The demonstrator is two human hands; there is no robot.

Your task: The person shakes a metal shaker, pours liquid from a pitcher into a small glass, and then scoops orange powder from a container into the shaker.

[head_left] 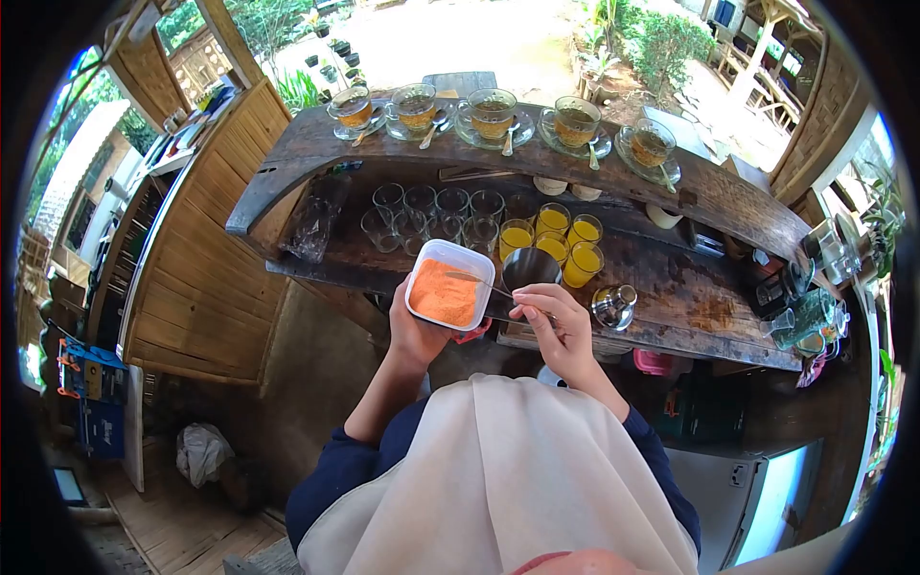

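In my left hand [419, 331] is a white square tub [448, 285] of orange powder, tilted toward me, with its open top facing up. The fingers of my right hand [556, 326] pinch the handle of a metal spoon [491, 285], whose tip reaches into the powder. Behind my right hand a dark round container [530, 268] stands beside several glasses of yellow drink [583, 264]. A metal shaker [614, 307] is to the right of my right hand. Empty glasses [450, 202] stand in rows beyond the tub.
Several glass cups [491, 113] on saucers with spoons line the raised wooden counter [364, 149]. Glass jars [815, 316] are at the right end. A wooden cabinet [206, 249] stands left, a metal fridge [714, 498] low right.
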